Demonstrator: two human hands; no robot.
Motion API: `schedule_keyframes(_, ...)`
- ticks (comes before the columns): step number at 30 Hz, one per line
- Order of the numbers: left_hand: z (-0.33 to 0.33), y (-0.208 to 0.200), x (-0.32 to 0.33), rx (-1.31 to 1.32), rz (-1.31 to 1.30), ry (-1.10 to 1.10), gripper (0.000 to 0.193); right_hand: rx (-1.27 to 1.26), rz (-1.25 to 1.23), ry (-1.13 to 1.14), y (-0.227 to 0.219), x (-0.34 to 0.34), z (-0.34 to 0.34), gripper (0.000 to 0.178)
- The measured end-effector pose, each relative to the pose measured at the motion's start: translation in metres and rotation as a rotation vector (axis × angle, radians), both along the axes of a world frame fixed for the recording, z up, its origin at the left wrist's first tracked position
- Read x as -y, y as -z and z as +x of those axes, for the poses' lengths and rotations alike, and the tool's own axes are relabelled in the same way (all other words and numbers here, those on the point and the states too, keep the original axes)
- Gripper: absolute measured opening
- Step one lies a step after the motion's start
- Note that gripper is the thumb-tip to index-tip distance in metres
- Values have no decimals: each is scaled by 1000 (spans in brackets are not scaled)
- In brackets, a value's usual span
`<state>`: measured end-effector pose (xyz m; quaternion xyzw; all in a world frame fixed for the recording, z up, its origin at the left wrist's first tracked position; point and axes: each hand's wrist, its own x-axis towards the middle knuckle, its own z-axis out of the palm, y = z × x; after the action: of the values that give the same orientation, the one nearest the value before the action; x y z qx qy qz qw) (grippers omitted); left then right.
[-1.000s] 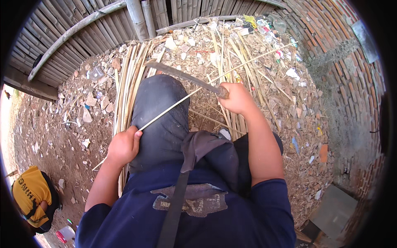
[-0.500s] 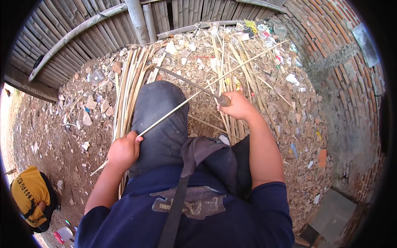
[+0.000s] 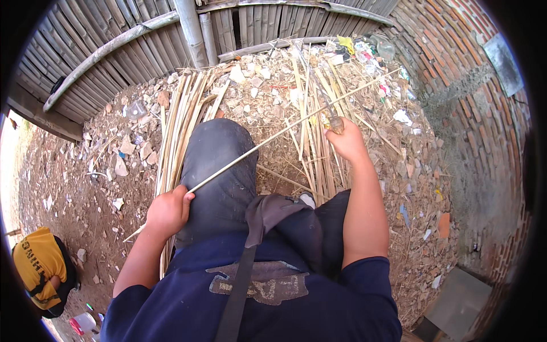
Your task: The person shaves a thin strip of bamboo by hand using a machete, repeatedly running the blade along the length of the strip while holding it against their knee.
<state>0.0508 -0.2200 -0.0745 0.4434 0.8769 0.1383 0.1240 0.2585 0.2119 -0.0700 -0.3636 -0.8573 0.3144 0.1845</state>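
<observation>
Left hand (image 3: pixel 166 214) grips a long, thin, pale-yellow bamboo-like strip (image 3: pixel 228 168); right hand (image 3: pixel 347 139) grips a long, narrow, dark metal knife (image 3: pixel 322 91)

At the lower left of the frame, a person in a yellow shirt and dark trousers (image 3: pixel 40 259) is well apart from the hands. Left of centre, the left hand is closed around the strip, thumb pressed along it, with a short end sticking out toward the lower left. Just above lies a bundle of flat, straw-coloured strips (image 3: pixel 176 137), beside the bent knee in dark grey cloth (image 3: pixel 219 139). The held strip slants across that knee to the upper right. Right of centre, the right hand is wrapped around the knife's brown handle, the blade pointing up the frame. Blade and strip cross near the handle; I cannot tell whether they touch.

The blade could slip along the strip toward the left hand or knee, I judge, if the strip rolled or the left grip loosened. The strip's far end looks unsupported, so it might flex under pressure.

Containers: a clear plastic tub with a red end (image 3: pixel 82 324) at the lower left, and a clear, crumpled plastic vessel (image 3: pixel 135 109) among upper-left rubble. Contents of both are too small to make out.
</observation>
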Motion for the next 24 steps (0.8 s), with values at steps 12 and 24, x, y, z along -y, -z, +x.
schedule_keyframes(12, -11, -4, 8, 169, 43, 32, 37, 246, 408, -86, -67, 43, 8, 34)
schedule_keyframes(24, -13, 11, 7, 151, 125, 57, 34, 503, 549, -231, -77, 40, 36, 25)
